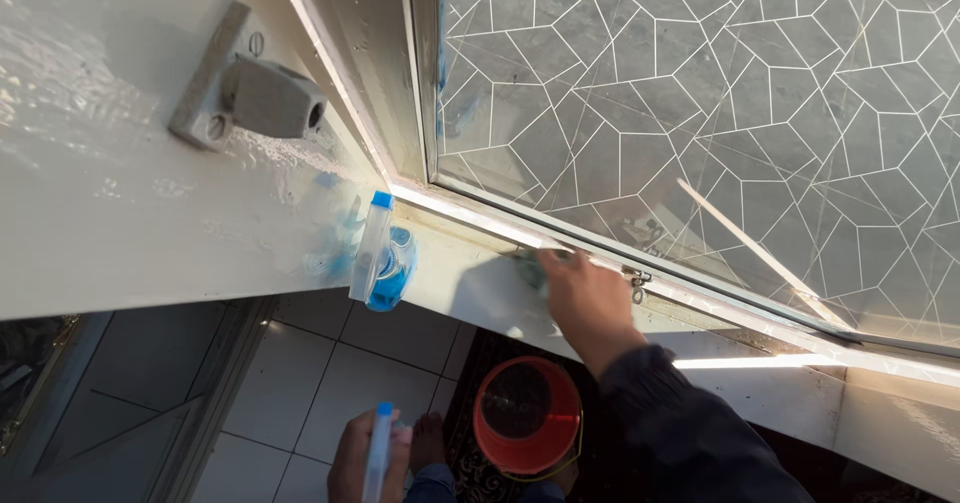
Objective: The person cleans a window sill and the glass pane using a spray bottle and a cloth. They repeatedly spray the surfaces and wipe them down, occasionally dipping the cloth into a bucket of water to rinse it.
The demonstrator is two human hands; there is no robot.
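My right hand (588,301) presses a small greenish cloth (530,265) onto the white window sill (470,283), right at the lower frame of the pane. Low in the view, my left hand (362,455) is closed around a slim clear bottle with a blue cap (378,443), held upright above the floor. A second clear bottle with blue liquid and a blue cap (382,255) appears at the left end of the sill, with a faint blue reflection beside it on the glossy white surface.
The window glass (720,103) carries a grey geometric pattern with white lines. A grey metal latch bracket (250,93) sticks out of the white surface at upper left. Below, a red bucket (527,413) stands on a dark rug beside white floor tiles (320,383); my bare foot (430,441) is next to it.
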